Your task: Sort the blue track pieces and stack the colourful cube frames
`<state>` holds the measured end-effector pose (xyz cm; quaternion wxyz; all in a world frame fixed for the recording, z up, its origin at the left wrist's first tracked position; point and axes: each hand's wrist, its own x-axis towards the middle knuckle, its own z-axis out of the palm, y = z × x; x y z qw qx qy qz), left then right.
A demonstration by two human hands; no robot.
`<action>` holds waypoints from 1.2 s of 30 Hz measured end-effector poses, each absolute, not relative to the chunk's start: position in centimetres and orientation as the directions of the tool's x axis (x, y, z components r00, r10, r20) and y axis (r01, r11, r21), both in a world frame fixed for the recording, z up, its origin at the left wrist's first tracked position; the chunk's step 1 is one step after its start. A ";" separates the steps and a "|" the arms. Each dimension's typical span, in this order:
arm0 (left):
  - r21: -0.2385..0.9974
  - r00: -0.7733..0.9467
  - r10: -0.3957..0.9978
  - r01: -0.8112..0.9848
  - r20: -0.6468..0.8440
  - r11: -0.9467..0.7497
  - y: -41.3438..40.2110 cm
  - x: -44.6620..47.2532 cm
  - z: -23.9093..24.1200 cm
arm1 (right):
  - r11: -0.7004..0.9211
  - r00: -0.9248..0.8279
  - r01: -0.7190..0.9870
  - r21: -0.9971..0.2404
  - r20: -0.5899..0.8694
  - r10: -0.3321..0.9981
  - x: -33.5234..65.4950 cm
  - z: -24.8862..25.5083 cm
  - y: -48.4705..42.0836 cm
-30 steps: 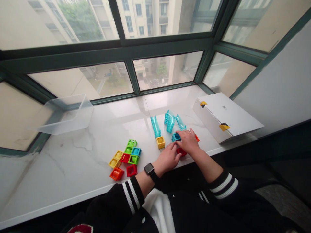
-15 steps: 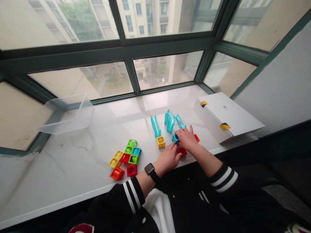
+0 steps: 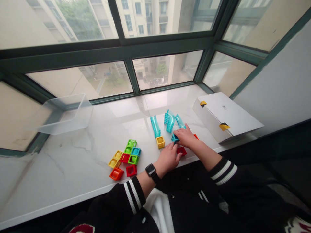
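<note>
My right hand (image 3: 186, 136) has its fingers closed on a blue toy block (image 3: 174, 138). My left hand (image 3: 168, 157) rests low over the sill's front part, thumb apart from its stretched fingers; the fingertips come close to the blue block, but contact cannot be made out. Beside its thumb is a red block (image 3: 181, 150). Part of an orange block (image 3: 196, 136) shows past my right wrist. A yellow block (image 3: 160, 142) stands left of the hands, at the near end of a straight clear-blue track piece (image 3: 155, 126).
Behind the hands lie a curved blue track piece (image 3: 169, 121) and a smaller one (image 3: 180, 121). A cluster of coloured blocks (image 3: 128, 149) sits left, near the front edge. A clear plastic bin (image 3: 84, 124) and a white box (image 3: 225, 113) stand on the marble sill (image 3: 73, 165) below windows.
My right hand has shifted slightly left and its raised finger has lowered towards the block. The left hand is nearly still.
</note>
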<state>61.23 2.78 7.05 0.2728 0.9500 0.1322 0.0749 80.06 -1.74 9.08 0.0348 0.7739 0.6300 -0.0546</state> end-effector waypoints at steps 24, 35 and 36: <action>0.977 0.907 0.420 0.117 -0.032 -0.179 9.7 49.4 14.0 | -0.134 0.132 0.991 0.006 -0.216 0.967 81.3 8.9 -0.7; 0.990 0.381 0.915 0.105 -0.130 0.097 14.7 39.5 8.9 | -0.127 0.134 0.991 0.049 -0.208 0.969 80.9 10.2 -1.4; 0.988 0.360 0.922 0.093 -0.145 0.119 14.7 39.2 8.6 | -0.130 0.137 0.990 0.045 -0.207 0.969 80.8 10.3 -1.4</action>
